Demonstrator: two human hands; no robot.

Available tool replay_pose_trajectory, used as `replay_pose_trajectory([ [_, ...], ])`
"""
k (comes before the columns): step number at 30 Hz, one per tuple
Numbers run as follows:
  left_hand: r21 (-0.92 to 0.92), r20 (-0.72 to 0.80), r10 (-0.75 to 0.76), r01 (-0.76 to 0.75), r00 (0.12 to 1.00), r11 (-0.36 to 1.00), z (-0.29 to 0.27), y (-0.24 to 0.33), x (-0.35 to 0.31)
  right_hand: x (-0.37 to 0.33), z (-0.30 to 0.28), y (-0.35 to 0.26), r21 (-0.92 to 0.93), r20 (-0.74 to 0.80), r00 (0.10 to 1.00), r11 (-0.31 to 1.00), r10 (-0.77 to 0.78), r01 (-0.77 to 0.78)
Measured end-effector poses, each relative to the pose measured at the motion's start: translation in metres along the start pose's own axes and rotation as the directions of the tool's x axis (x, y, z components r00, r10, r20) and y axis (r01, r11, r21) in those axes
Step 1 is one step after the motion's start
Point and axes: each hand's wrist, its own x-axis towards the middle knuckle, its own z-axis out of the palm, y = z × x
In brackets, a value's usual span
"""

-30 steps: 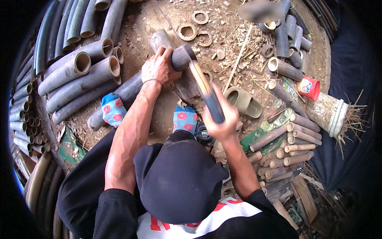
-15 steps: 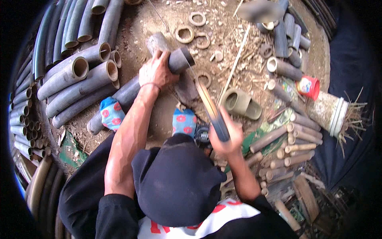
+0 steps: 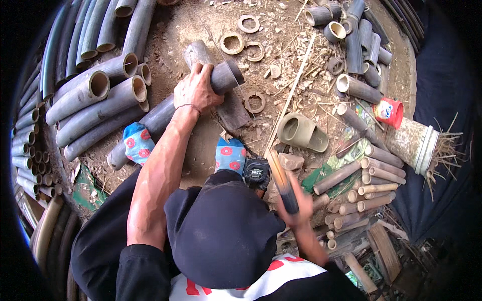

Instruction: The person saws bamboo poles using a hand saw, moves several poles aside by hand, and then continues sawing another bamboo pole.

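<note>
A long dark bamboo pole [image 3: 160, 119] lies slantwise over a shorter bamboo piece [image 3: 234, 113] on the ground. My left hand [image 3: 195, 94] is wrapped round the pole near its far right end, pressing it where the two cross. In my right hand [image 3: 296, 203], smeared by motion, is a handsaw [image 3: 282, 183] with a black and light-brown handle. Its thin blade stretches up and left, meeting the pole just beyond my left hand, near the cut end. Beside the blade lies a bamboo ring [image 3: 255, 102].
Thick bamboo tubes [image 3: 80, 100] are stacked at left. More cut rings [image 3: 248, 23] lie among shavings ahead. An olive slide sandal [image 3: 302, 132], short bamboo lengths [image 3: 377, 187], a red tin [image 3: 389, 113] and a tipped pale bucket [image 3: 411, 141] are at right. A black tape measure [image 3: 256, 173] sits near my foot.
My right hand has pulled the saw back toward me and to the right. My left hand keeps its hold on the pole.
</note>
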Motion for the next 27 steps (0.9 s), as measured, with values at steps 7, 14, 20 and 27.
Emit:
replay_pose_trajectory([
  [7,0.004,-0.028,0.004,-0.004,1.000,1.000,0.006,0.011,0.002,0.058,0.035,0.012,0.043,-0.116,0.988,0.993,-0.102,0.107],
  [14,-0.011,0.004,-0.044,0.044,0.999,0.999,-0.003,-0.006,-0.002,-0.014,-0.013,-0.002,0.130,0.045,0.998,0.991,0.032,-0.038],
  [20,-0.015,0.006,0.004,-0.004,1.000,1.000,0.007,0.007,0.003,0.043,0.025,0.013,0.033,-0.028,0.999,0.999,-0.036,0.037],
  [27,0.000,0.016,-0.023,0.023,1.000,1.000,-0.002,-0.002,0.000,-0.026,-0.019,-0.008,0.179,0.034,0.994,0.977,0.108,-0.112],
])
